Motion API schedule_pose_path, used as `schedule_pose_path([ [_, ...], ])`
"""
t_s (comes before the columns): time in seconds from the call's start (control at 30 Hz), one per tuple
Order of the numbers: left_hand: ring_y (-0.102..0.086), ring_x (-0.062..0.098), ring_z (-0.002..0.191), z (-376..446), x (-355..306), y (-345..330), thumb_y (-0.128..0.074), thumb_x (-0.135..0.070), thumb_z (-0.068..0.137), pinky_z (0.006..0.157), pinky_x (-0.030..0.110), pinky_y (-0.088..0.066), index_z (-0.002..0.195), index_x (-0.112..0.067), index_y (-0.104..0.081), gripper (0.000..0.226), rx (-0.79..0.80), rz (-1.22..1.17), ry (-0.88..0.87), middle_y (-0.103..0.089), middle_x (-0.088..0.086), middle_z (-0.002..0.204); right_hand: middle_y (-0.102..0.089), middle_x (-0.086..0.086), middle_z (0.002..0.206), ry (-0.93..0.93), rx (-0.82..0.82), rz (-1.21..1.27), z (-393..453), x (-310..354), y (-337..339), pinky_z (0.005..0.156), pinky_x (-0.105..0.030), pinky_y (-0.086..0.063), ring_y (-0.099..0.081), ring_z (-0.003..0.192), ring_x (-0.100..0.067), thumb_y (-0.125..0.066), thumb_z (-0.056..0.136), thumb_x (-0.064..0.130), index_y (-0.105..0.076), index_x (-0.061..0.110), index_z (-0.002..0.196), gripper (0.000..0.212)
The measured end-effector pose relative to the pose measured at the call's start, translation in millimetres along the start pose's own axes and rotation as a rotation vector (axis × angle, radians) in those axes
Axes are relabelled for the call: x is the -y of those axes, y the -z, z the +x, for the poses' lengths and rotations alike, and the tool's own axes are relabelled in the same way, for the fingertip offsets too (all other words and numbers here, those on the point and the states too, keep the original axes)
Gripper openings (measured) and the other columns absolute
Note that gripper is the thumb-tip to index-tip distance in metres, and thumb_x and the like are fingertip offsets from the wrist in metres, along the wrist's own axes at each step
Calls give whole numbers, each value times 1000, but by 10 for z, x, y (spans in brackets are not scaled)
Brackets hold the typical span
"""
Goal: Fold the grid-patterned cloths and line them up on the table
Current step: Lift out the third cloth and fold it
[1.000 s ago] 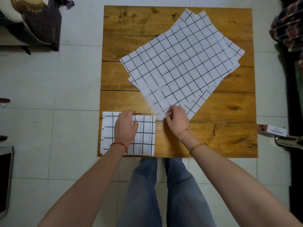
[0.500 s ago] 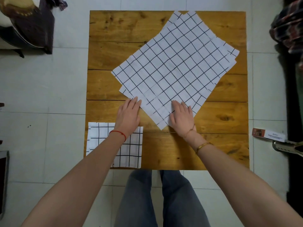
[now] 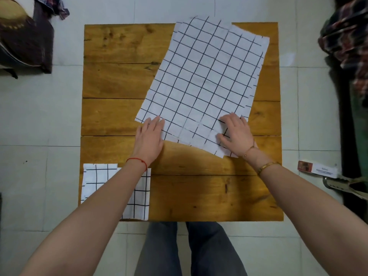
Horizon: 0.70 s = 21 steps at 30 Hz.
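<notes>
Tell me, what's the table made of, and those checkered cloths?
The table looks like wood with a slightly shiny finish: plank seams, grain and knots show. The unfolded cloths and the folded cloth look like thin matte white fabric with black grid lines, lying limp and creased.

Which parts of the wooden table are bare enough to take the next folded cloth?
Bare wood runs along the near edge of the wooden table, right of the folded grid-patterned cloth, and at the far left corner. The far right is crowded by the stack of unfolded grid cloths.
</notes>
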<state>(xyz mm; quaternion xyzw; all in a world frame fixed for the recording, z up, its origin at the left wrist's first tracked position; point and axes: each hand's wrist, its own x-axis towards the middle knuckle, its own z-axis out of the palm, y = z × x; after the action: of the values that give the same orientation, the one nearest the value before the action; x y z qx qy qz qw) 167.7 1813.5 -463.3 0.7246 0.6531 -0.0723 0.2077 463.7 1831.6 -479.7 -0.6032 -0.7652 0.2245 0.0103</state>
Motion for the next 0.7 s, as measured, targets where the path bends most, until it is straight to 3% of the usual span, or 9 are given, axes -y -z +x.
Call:
schedule_pose_path([
  [0.13, -29, 27, 140, 57, 34, 24, -51, -3, 90, 114, 48, -26, 143, -16, -40, 55, -60, -9, 13, -37, 7, 151, -56, -7, 104, 135, 4, -83, -109, -106, 4, 83, -36, -41, -52, 97, -28, -69, 75, 41, -57, 11, 105, 45],
  [0.37, -35, 28, 135, 119, 219, 7, -52, -3, 91, 110, 50, -32, 139, -18, -45, 51, -57, 38, 57, -43, 7, 147, -49, 1, 98, 201, 128, -125, -340, -115, -159, 75, -31, -37, -44, 89, -19, -68, 73, 53, -51, 20, 97, 44],
  [0.57, -42, 28, 131, 163, 311, -8, -45, -13, 98, 105, 48, -36, 136, -16, -50, 38, -45, 23, 65, -49, 6, 142, -58, -1, 93, 145, 107, -108, -323, -90, -209, 74, -33, -42, -51, 87, -22, -73, 77, 29, -57, 17, 92, 24],
  [0.7, -45, 27, 127, 190, 339, 1, -51, -13, 95, 104, 46, -38, 131, -16, -54, 36, -59, 9, 36, -53, 6, 135, -59, 0, 87, 25, 62, 15, -238, -50, -167, 77, -37, -45, -49, 82, -20, -56, 90, 20, -55, 17, 89, 3],
])
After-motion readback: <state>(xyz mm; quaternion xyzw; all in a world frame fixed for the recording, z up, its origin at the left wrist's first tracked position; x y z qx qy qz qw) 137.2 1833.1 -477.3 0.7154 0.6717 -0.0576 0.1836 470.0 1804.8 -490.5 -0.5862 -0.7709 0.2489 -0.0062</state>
